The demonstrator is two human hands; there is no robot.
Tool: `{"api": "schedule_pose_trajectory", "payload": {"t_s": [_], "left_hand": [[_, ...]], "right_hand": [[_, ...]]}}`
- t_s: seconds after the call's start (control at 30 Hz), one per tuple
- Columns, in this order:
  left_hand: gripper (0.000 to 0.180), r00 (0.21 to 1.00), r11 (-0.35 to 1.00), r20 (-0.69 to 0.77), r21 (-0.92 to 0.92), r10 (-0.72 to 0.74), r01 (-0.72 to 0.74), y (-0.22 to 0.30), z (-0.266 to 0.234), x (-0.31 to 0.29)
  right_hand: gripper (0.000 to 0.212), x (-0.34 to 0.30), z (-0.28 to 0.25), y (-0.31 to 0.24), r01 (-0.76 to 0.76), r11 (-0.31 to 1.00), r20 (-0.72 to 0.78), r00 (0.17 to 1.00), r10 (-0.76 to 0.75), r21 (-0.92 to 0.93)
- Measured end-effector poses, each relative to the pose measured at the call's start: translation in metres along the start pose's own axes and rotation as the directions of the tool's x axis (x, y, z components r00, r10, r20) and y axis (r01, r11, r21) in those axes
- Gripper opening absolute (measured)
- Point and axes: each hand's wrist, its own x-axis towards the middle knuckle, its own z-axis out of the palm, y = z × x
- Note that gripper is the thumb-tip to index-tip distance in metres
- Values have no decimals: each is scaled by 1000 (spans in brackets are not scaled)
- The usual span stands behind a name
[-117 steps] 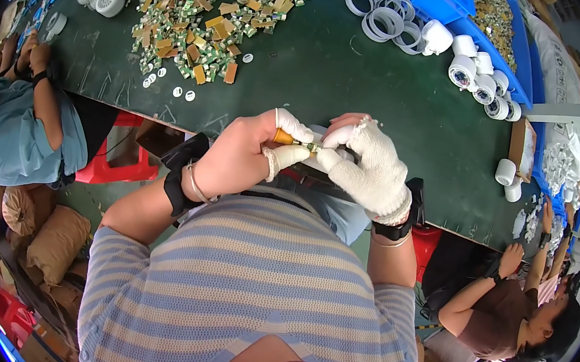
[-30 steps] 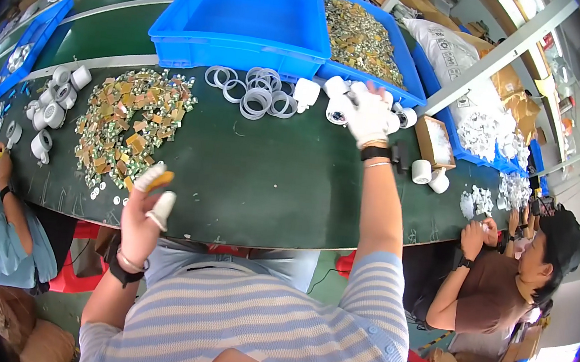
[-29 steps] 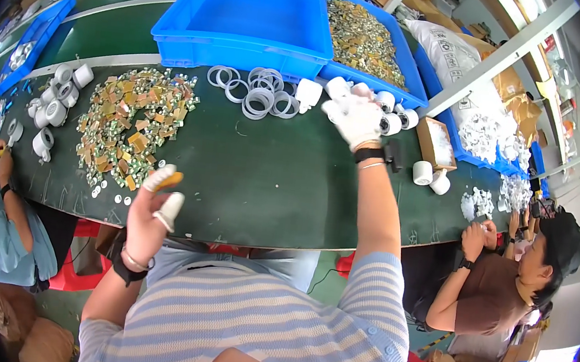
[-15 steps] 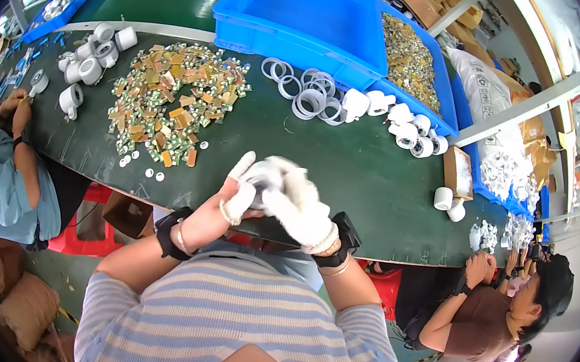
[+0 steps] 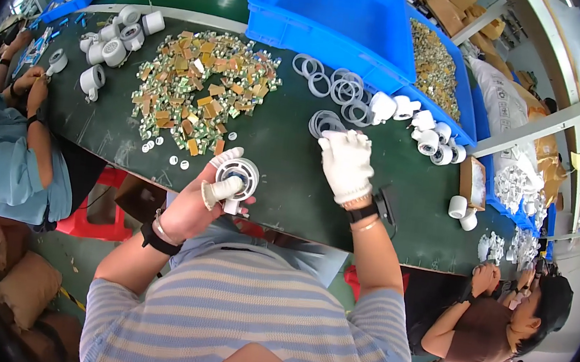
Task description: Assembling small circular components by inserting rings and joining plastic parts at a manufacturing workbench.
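Observation:
My left hand point(image 5: 211, 197), with white coverings on some fingers, is closed round a round white plastic housing point(image 5: 237, 176). The housing's open face is up, with a dark middle and a small stub at its near side. Farther right, my white-gloved right hand point(image 5: 347, 164) reaches over the table, its fingers bent at the near edge of a small stack of translucent rings point(image 5: 327, 122). Its fingertips are partly hidden but seem to pinch a ring. More loose rings point(image 5: 347, 91) lie just beyond. A heap of small circuit boards point(image 5: 200, 92) spreads ahead of my left hand.
A large blue bin point(image 5: 330, 50) stands at the far side; a blue tray of small parts point(image 5: 437, 72) is beside it. White housings point(image 5: 427, 141) stand at right, others point(image 5: 113, 52) at left. Co-workers sit at either side. A metal post point(image 5: 547, 121) slants at right.
My right hand has left the housing and moved right and forward to the rings. My left hand keeps the housing, now face up. The whole view has shifted slightly.

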Motion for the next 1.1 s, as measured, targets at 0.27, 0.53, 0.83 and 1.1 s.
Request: {"api": "schedule_pose_trajectory", "payload": {"t_s": [0.27,0.53,0.83,1.1], "left_hand": [[70,934,180,327,919,146,-350,6,35,20],[76,863,-270,498,822,-87,-502,19,41,29],[85,982,993,158,-27,-107,113,-21,39,31],[114,963,998,261,36,-61,53,-36,36,22]], "right_hand": [[32,-40,-89,-47,111,980,73,990,-124,162],[36,-43,-125,-53,31,934,152,984,-90,357],[27,-48,-120,-62,-514,13,505,847,170,858],[30,-48,-122,-71,-593,-129,606,762,229,794]]}}
